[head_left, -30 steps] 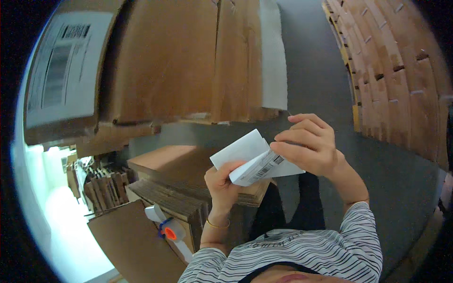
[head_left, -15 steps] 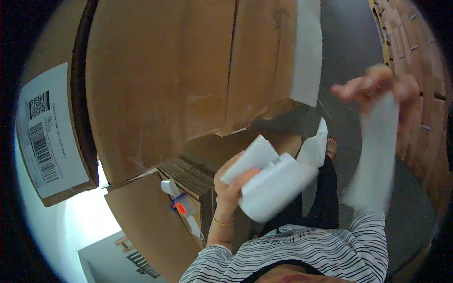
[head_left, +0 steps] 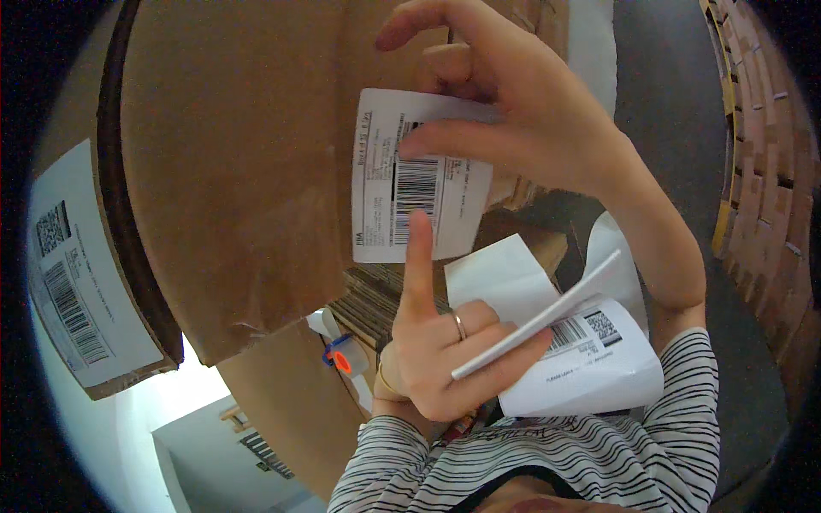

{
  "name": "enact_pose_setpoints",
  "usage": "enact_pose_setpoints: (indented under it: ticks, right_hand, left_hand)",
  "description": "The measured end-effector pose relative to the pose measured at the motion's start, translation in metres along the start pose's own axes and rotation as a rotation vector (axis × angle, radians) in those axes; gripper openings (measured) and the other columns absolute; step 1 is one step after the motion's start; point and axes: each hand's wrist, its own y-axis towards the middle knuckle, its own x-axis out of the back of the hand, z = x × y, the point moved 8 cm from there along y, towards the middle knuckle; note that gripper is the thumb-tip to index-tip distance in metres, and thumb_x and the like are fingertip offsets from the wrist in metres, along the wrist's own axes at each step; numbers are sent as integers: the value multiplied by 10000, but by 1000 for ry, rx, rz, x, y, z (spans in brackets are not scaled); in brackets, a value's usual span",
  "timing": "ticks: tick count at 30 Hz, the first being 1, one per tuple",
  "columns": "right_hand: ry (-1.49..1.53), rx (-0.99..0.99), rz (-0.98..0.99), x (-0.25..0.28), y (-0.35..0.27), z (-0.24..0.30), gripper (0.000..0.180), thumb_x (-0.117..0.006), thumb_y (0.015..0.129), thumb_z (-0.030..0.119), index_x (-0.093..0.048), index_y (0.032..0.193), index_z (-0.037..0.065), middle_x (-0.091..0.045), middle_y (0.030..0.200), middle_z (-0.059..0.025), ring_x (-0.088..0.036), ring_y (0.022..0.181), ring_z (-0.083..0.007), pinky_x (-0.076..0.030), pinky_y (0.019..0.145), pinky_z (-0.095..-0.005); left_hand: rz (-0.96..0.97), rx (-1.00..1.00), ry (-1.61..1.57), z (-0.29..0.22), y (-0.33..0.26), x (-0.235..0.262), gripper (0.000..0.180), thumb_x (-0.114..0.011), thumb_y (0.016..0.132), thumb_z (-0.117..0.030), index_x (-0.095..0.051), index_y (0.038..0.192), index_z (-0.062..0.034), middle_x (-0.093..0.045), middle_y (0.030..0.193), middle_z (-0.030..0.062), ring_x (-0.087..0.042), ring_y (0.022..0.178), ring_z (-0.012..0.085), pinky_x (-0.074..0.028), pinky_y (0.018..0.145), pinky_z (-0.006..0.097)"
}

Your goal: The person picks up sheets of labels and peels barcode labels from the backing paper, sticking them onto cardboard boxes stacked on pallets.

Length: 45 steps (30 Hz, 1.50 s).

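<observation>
On box point(head_left: 239, 171) face, label point(head_left: 419, 175) sits mostly stuck: R hand point(head_left: 530, 128) fingers spread, pressing its top edge, L hand point(head_left: 436, 359) index smoothing bottom while curled fingers grip label sheets point(head_left: 581, 359); lower-right corner prob. needs pressing.

White rectangular label point(head_left: 419, 175) on brown box point(head_left: 239, 162); another, perhaps identical, far left point(head_left: 73, 274).

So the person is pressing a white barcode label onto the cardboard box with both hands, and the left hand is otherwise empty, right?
Not quite. In the head view the left hand also holds a stack of label sheets while its index finger presses the white barcode label onto the cardboard box, with the right hand.
</observation>
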Motion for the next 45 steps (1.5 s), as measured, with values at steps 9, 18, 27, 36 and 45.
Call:
enact_pose_setpoints:
  ticks: [9,18,27,36,45]
  right_hand:
    - [-282,304,-287,-1,14,-1,541,-760,743,111,-455,1177,0,-647,889,-172,-655,850,-284,-524,726,-363]
    - [-281,278,-275,-4,22,-1,495,-766,730,120,-467,1106,0,-641,966,-220,-641,932,-361,-515,788,-403]
    - [-456,311,-303,-8,35,12,470,-757,721,84,-437,1053,-8,-649,830,-233,-635,846,-423,-519,702,-443]
    - [-971,-164,-135,33,42,6,312,-763,728,138,-582,916,-33,-657,751,-197,-668,690,-300,-538,618,-359]
    - [256,-90,-57,13,29,-50,287,-714,850,195,-649,1024,-23,-688,875,-65,-645,814,-112,-515,748,-253]
  left_hand:
    - [-48,-4,52,11,10,10,177,-695,630,-41,-712,793,-108,-604,633,-52,-561,560,66,-120,1082,729]
    - [-90,74,32,29,6,11,177,-713,646,-57,-729,797,-147,-632,654,-14,-628,653,145,-117,1125,657]
    - [-132,196,-43,61,3,8,202,-719,644,-103,-733,812,-212,-659,694,33,-668,736,220,-104,1141,621]
    - [-97,155,-26,58,3,1,218,-716,653,-91,-733,837,-205,-647,685,29,-654,704,209,-109,1141,617]
    - [-83,134,-33,53,1,-4,234,-713,662,-78,-733,862,-198,-636,676,24,-640,673,198,-115,1141,613]
